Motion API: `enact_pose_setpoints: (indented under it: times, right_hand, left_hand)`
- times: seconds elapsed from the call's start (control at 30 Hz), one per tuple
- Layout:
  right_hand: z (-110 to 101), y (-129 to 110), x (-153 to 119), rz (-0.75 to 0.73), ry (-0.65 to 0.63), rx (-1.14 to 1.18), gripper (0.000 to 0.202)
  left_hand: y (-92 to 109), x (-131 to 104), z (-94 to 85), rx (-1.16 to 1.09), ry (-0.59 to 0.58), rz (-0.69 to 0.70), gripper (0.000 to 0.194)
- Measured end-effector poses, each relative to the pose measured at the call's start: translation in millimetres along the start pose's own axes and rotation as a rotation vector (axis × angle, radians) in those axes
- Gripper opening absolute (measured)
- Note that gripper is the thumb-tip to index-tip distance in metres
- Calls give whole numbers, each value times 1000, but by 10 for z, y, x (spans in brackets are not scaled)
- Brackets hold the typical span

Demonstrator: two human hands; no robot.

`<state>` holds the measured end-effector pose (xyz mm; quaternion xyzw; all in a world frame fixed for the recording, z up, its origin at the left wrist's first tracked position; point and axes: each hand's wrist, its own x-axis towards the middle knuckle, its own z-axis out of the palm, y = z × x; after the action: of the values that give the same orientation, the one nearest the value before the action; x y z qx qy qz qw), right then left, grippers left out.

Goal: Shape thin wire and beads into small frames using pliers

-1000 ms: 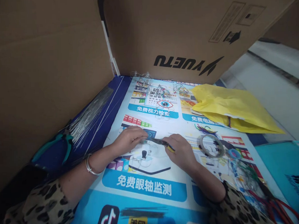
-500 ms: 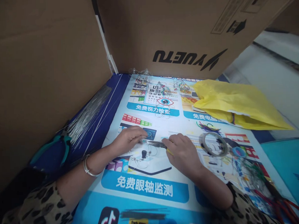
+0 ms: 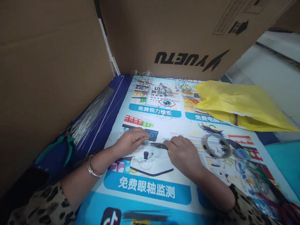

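My left hand (image 3: 132, 141), with a silver bangle (image 3: 91, 167) at its wrist, pinches a small wire piece with a bluish bead (image 3: 146, 142). My right hand (image 3: 183, 154) is wrapped round yellow-handled pliers (image 3: 159, 145). The jaws point left and touch or nearly touch the piece at my left fingertips; whether they grip it is too small to tell. Thin looped wire with small clear beads (image 3: 141, 161) hangs or lies just below my left fingers, over the printed sheet (image 3: 162, 125).
Teal-handled pliers (image 3: 70, 149) and a bundle of straight wires (image 3: 91, 114) lie left. Cardboard (image 3: 162, 30) stands behind. A yellow bag (image 3: 240, 102), a tape roll (image 3: 228, 149) and tangled coloured wires (image 3: 258, 177) are at the right. Wire pieces (image 3: 166, 89) lie at the back.
The whole view has shifted slightly, with things appearing a little further right. Both hands keep nearly the same hold, and the bluish bead shows more clearly at my left fingertips.
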<state>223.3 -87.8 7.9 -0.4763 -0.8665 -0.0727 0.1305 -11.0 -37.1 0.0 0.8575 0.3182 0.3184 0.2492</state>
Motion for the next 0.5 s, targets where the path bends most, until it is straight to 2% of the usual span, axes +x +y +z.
enact_pose_setpoints:
  times: [0.23, 0.5]
  right_hand:
    - [49, 53, -16, 49, 2, 47, 24]
    - [125, 101, -26, 79, 87, 145, 25]
  left_hand:
    - [-4, 20, 4, 27, 16, -106, 16]
    - [-66, 31, 9, 45, 160, -165, 16]
